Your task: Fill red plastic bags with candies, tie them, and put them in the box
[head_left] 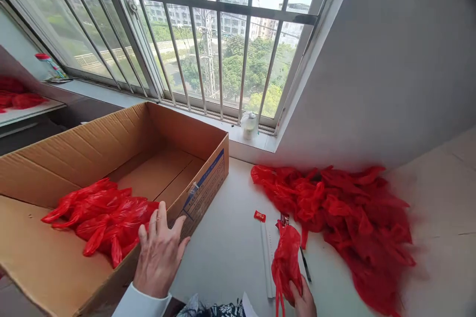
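Note:
My left hand (159, 252), fingers spread, is at the near side edge of a large cardboard box (197, 195). Beyond its fingertips, several red plastic bags (107, 218) lie bunched inside the box. At the lower right, my right hand (303, 299) grips a red plastic bag (287, 252) above the white table. The bag hangs crumpled, with thin strips trailing down. Some of my right fingers are hidden behind the bag.
A big heap of red bags (334, 213) lies along the wall. On the table are a white ruler-like strip (267, 257), a black pen (305, 265) and a small red packet (260, 216). A cup in a clear bag (249, 125) stands on the windowsill before the barred window.

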A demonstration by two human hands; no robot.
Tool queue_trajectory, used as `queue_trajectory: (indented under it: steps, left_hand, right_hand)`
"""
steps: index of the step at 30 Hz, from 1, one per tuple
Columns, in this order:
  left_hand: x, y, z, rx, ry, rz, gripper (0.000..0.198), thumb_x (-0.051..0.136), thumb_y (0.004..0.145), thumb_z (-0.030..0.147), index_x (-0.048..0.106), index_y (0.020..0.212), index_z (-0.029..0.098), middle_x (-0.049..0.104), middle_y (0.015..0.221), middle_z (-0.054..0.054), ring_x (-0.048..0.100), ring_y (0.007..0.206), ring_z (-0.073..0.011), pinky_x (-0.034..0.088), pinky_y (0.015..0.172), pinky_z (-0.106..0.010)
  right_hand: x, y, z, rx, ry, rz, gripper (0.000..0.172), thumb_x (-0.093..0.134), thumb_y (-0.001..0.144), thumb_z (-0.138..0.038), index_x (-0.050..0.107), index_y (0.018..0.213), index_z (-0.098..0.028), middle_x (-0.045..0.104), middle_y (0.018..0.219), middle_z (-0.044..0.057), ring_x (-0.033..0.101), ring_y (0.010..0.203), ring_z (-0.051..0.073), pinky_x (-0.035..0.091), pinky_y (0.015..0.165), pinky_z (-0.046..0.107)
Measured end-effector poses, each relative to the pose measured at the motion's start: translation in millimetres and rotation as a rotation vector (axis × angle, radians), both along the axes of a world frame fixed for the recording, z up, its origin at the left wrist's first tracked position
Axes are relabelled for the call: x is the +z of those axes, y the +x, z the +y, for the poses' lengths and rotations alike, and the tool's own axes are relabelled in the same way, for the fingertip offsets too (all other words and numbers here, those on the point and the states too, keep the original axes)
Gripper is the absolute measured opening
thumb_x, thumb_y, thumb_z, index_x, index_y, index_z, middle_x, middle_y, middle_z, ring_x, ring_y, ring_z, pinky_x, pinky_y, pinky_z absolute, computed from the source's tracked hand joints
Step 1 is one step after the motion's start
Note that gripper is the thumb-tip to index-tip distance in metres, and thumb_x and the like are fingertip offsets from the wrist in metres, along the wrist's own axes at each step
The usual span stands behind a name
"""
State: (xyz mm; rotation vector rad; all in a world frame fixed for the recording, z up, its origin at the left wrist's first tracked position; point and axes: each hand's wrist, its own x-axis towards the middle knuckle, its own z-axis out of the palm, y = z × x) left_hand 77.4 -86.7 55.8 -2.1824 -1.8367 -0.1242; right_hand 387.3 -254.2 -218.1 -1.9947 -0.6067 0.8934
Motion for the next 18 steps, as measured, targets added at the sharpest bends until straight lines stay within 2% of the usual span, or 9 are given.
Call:
queue_trajectory:
  steps: [2, 4, 6, 8, 9, 11, 13, 18]
  left_hand:
    - [-1.4, 4, -8, -0.095, 0.052, -0.136, 0.025, 0.048, 0.084, 0.021, 0.061, 0.106, 0.020, 0.029, 0.143, -0.017, 0.025, 0.133, -0.0387, 0.035, 0.098, -0.058]
    - [-10.6, 7, -13, -0.249, -0.011, -0.269, 0.025, 0.046, 0.085, 0.018, 0.061, 0.105, 0.021, 0.031, 0.144, -0.013, 0.022, 0.136, -0.0336, 0.033, 0.103, -0.053]
    - [-28.1, 9, -16, -0.422, -0.250, -0.350, 0.026, 0.046, 0.085, 0.014, 0.061, 0.103, 0.023, 0.043, 0.137, -0.009, 0.034, 0.131, -0.0256, 0.035, 0.106, -0.042]
    - [-53.4, 9, -17, -0.490, -0.644, -0.344, 0.028, 0.053, 0.081, 0.015, 0.061, 0.105, 0.026, 0.053, 0.127, -0.007, 0.049, 0.119, -0.0219, 0.040, 0.101, -0.037]
    - [-67.9, 8, -18, -0.450, -0.847, -0.305, 0.030, 0.061, 0.076, 0.019, 0.061, 0.105, 0.025, 0.056, 0.124, -0.008, 0.053, 0.114, -0.0239, 0.043, 0.097, -0.037]
    - [-97.2, 1, -18, -0.253, -1.138, -0.182, 0.041, 0.072, 0.063, 0.021, 0.064, 0.103, 0.020, 0.062, 0.112, -0.012, 0.059, 0.104, -0.0308, 0.047, 0.089, -0.042]
    - [-123.1, -8, -16, -0.160, -1.196, -0.141, 0.041, 0.072, 0.062, 0.022, 0.065, 0.101, 0.018, 0.065, 0.105, -0.014, 0.060, 0.102, -0.0333, 0.047, 0.088, -0.043]
    - [-169.4, -16, 0, -0.123, -1.131, -0.223, 0.039, 0.061, 0.072, 0.026, 0.061, 0.110, 0.018, 0.062, 0.112, -0.013, 0.055, 0.112, -0.0279, 0.042, 0.093, -0.039]
  right_hand:
    - [22.6, -32, 23, 0.113, 0.016, 0.006, 0.057, 0.043, 0.077, -0.053, 0.057, 0.117, -0.013, 0.065, 0.110, 0.013, 0.061, 0.101, 0.026, 0.049, 0.083, 0.034]
    - [41.6, -58, 52, 0.269, 0.086, -0.033, 0.050, 0.038, 0.082, -0.043, 0.054, 0.119, -0.014, 0.062, 0.116, 0.011, 0.057, 0.106, 0.023, 0.046, 0.089, 0.032]
    - [52.5, -76, 82, 0.458, 0.111, -0.110, 0.041, 0.035, 0.084, -0.030, 0.056, 0.117, -0.019, 0.063, 0.112, 0.007, 0.058, 0.103, 0.020, 0.044, 0.089, 0.030]
    - [55.6, -88, 106, 0.603, 0.044, -0.268, 0.044, 0.035, 0.079, -0.016, 0.056, 0.118, -0.020, 0.063, 0.109, 0.007, 0.056, 0.102, 0.020, 0.043, 0.089, 0.030]
    - [55.2, -92, 115, 0.652, -0.010, -0.347, 0.047, 0.037, 0.077, -0.012, 0.056, 0.119, -0.018, 0.062, 0.110, 0.009, 0.056, 0.102, 0.021, 0.043, 0.089, 0.031]
    - [53.2, -96, 123, 0.697, -0.088, -0.489, 0.052, 0.043, 0.072, -0.009, 0.053, 0.123, -0.014, 0.058, 0.114, 0.012, 0.052, 0.106, 0.024, 0.041, 0.091, 0.033]
    - [51.6, -98, 121, 0.695, -0.094, -0.599, 0.055, 0.047, 0.071, -0.009, 0.051, 0.125, -0.012, 0.054, 0.120, 0.014, 0.048, 0.110, 0.026, 0.040, 0.094, 0.035]
    - [48.6, -111, 109, 0.652, -0.035, -0.808, 0.063, 0.054, 0.070, -0.012, 0.043, 0.131, -0.013, 0.046, 0.127, 0.015, 0.040, 0.117, 0.028, 0.036, 0.097, 0.038]
